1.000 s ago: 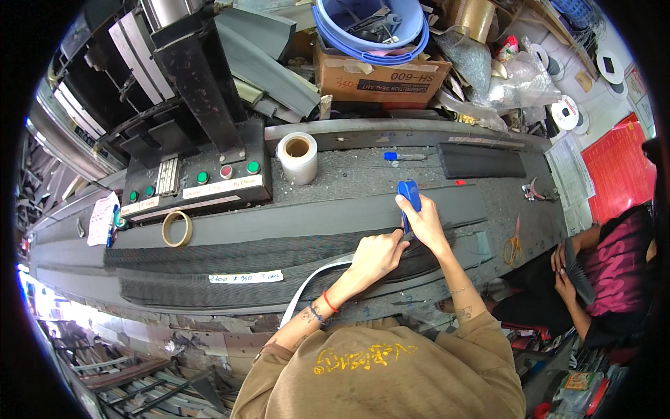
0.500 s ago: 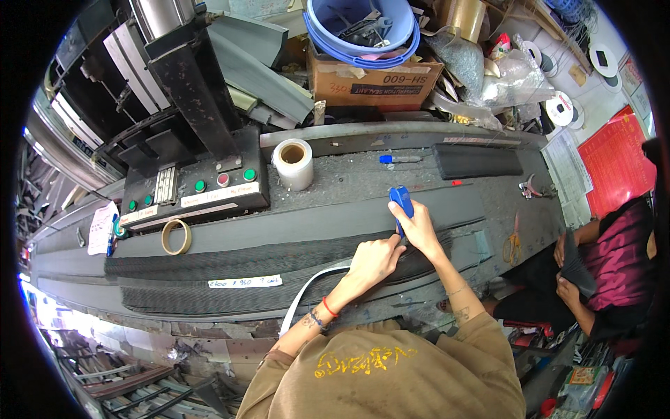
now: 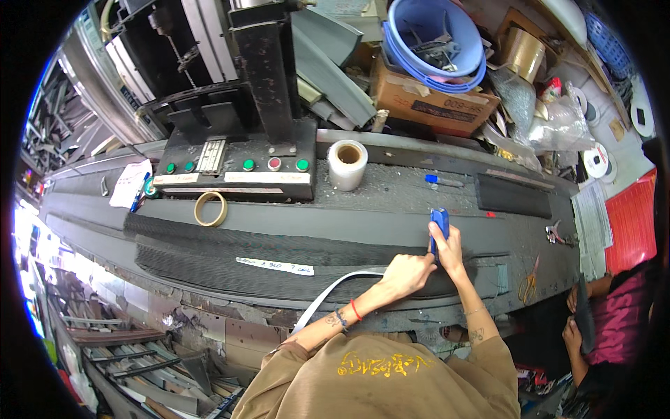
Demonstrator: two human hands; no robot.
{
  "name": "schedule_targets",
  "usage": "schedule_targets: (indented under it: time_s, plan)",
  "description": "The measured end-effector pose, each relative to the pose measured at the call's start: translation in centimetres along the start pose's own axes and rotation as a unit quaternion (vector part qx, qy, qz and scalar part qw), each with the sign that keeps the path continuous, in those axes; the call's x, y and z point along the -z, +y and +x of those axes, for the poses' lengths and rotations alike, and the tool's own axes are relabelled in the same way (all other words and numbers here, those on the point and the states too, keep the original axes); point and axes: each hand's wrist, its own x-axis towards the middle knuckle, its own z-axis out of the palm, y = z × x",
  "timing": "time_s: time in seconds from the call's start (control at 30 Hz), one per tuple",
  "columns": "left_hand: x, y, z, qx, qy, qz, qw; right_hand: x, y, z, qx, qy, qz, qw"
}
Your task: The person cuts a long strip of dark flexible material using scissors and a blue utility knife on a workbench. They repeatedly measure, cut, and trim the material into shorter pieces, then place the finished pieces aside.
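Note:
My right hand [image 3: 451, 253] is wrapped round a blue hand stapler [image 3: 440, 222], which stands upright over the bench. Right beside it, my left hand [image 3: 412, 275] is closed, fingertips meeting at the stapler's lower end. A white strip [image 3: 333, 286] runs from under my left hand toward the near edge; whether the fingers pinch it or the dark material is hidden. Below both hands lie long bundles of black pleated mesh [image 3: 202, 260], one bearing a white handwritten label [image 3: 276, 266].
A black machine with push buttons [image 3: 248, 165] stands at the back left. Near it are a tape roll [image 3: 211, 209] and a film roll [image 3: 347, 166]. A blue marker [image 3: 443, 180], pliers [image 3: 555, 232] and yellow-handled scissors [image 3: 529, 285] lie rightward. Another person [image 3: 614, 321] sits at right, holding a dark piece.
The whole view has swung, so the bench and machine appear farther right. Both my hands stay together at the stapler, with the same grip.

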Motion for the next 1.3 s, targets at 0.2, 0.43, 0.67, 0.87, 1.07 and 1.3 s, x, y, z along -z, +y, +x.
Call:
schedule_targets:
  time_s: [0.2,0.43,0.67,0.87,1.07,1.3]
  plan:
    - [-0.9,0.0,-0.7,0.042,0.066,-0.034,0.996,-0.6,0.4,-0.5,0.027,0.039,-0.002,0.999]
    - [1.0,1.1,-0.2,0.057,0.094,0.005,0.994,3.9,-5.4,-1.9,0.090,0.051,-0.262,0.959]
    - [-1.7,-0.5,1.7,0.035,0.155,0.043,0.986,2.6,-8.3,-2.5,0.199,-0.018,-0.174,0.964]
    - [-5.2,-4.1,1.8,-0.026,0.149,0.070,0.986,4.5,-10.5,-2.2,0.077,0.046,-0.035,0.995]
    - [-4.5,-3.7,2.3,-0.024,0.183,0.143,0.972,7.1,-11.3,-1.9,0.050,-0.183,-0.221,0.957]
    - [0.1,-3.1,1.7,-0.028,0.132,0.304,0.943,6.6,-8.4,-2.7,0.226,-0.140,-0.361,0.894]
